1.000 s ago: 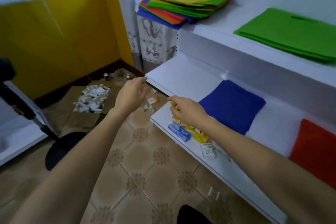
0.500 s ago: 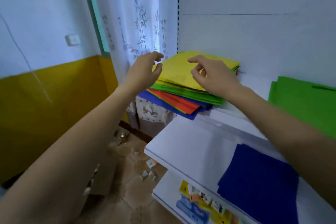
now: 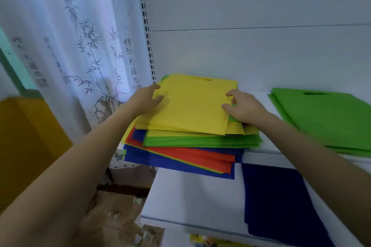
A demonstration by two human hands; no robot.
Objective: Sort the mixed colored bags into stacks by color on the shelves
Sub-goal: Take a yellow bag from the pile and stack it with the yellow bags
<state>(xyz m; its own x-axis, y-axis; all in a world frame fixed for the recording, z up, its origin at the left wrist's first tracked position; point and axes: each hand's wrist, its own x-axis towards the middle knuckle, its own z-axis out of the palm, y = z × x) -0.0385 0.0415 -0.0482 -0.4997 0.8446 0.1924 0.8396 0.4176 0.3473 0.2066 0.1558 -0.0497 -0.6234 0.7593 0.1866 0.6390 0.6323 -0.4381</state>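
A bamboo-print curtain (image 3: 80, 46) is seen hanging just left of the mixed stack (image 3: 190, 146), close against its left edge. The upper shelf (image 3: 257, 89) carries that mixed stack at its left end, and the stack's front edges are pushed out past the shelf lip. A strip of bare shelf is left open to the right of the mixed stack, and beyond it a green stack (image 3: 329, 120) is laid flat, apart from the mixed stack. Below the mixed stack the lower shelf (image 3: 190, 192) is shown, with open white surface directly underneath and a blue stack (image 3: 281, 202) set below and to the right. In the mixed stack, blue, red, green and yellow layers are fanned unevenly. Now the top yellow bag (image 3: 192, 106): its left edge is gripped by the left hand (image 3: 146, 99), fingers curled over it, and its right edge is pinched by the right hand (image 3: 245, 107).
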